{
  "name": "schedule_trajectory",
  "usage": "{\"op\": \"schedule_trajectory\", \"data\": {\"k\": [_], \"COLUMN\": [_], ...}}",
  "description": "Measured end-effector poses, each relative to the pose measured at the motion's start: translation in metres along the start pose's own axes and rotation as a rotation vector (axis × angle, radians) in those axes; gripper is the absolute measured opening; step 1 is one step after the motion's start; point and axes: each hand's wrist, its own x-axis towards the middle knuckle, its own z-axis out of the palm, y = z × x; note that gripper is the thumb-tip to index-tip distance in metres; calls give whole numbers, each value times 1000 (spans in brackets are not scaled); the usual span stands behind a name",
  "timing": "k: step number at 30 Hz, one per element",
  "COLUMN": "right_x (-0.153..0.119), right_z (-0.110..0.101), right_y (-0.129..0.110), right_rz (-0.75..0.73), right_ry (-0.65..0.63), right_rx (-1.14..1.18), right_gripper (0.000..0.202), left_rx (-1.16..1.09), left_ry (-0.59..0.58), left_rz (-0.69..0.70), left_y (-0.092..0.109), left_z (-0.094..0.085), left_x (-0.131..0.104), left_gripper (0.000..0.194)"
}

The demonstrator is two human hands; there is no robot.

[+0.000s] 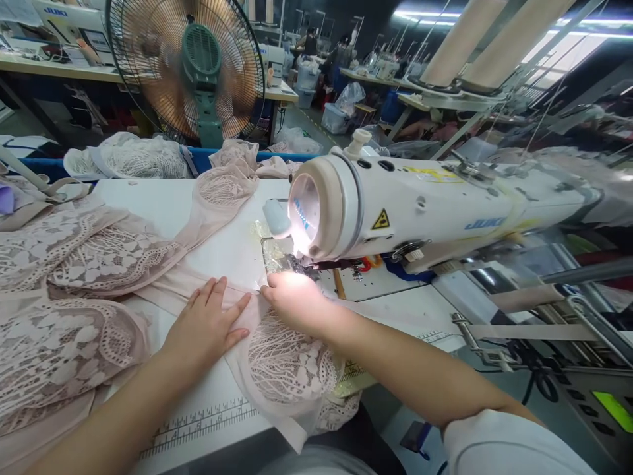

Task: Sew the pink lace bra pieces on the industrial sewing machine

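Right below the lit end of a white sewing machine (395, 204), a pale pink lace bra cup (291, 363) lies on the white counter (143, 198), its lower tip hanging over the near edge. The left hand (205, 323) is spread open, palm down, its fingers resting on the smooth pink fabric just left of the cup. The right hand (297, 300) has its fingers bent, with the tips on the fabric's upper edge, close to the machine's metal plate (279, 254); whether it pinches the cloth cannot be told. Bright glare hides the needle area.

A measuring scale (212, 415) runs along the counter's near edge, partly covered by the cup. To the left lie more lace cups (99, 251), overlapping one another, and another lace cup (222, 188) sits farther back. Beyond the counter's far edge is a heap of whitish lace pieces (133, 158), near a large fan (200, 56) with blurred blades.

To the right of the machine, a beige strip (534, 332) is stretched across a metal frame. Two large thread cones (465, 43) stand above, and clear plastic tubs (336, 117) sit on the floor in the background.
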Motion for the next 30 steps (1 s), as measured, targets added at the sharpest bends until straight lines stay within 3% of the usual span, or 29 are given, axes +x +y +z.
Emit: {"op": "schedule_trajectory", "data": {"k": [4, 10, 17, 27, 30], "right_x": [-3, 18, 24, -12, -21], "right_z": [2, 9, 11, -1, -2], "right_y": [1, -7, -7, 10, 13], "right_rz": [29, 15, -13, 16, 61], "right_ry": [72, 132, 115, -5, 24], "right_rx": [10, 80, 89, 25, 30], "right_gripper": [27, 25, 22, 22, 20], "left_rx": [-12, -36, -51, -8, 25], "left_ry": [9, 127, 205, 93, 52], "left_rz": [1, 24, 48, 31, 17], "left_y": [0, -5, -7, -6, -4], "left_z": [2, 16, 25, 13, 8], "left_x": [1, 2, 1, 0, 1], "left_gripper": [60, 60, 57, 59, 59]}}
